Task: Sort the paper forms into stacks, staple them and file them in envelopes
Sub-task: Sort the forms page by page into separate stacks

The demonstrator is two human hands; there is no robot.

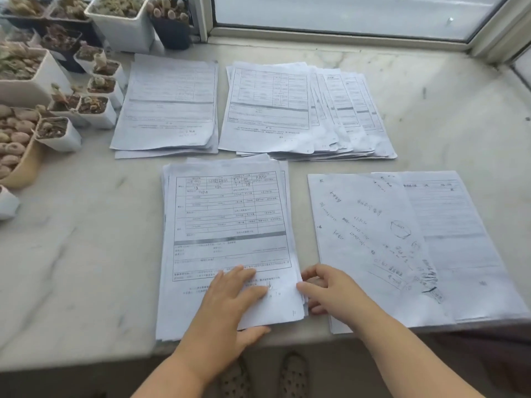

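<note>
Four piles of printed forms lie on a marble windowsill (86,254). The near stack (230,225) is in front of me, and my left hand (230,308) presses flat on its lower part. My right hand (327,288) pinches the stack's lower right corner, fingers curled at the sheet edges. To the right lies a pile (402,239) whose top sheet carries handwriting. At the back sit a neat pile (169,104) on the left and a fanned-out pile (301,110) beside it.
Many small pots of succulents (57,90) crowd the left side of the sill. A window frame (344,35) runs along the back. The sill's front edge is just under my wrists, and slippered feet show on the floor below.
</note>
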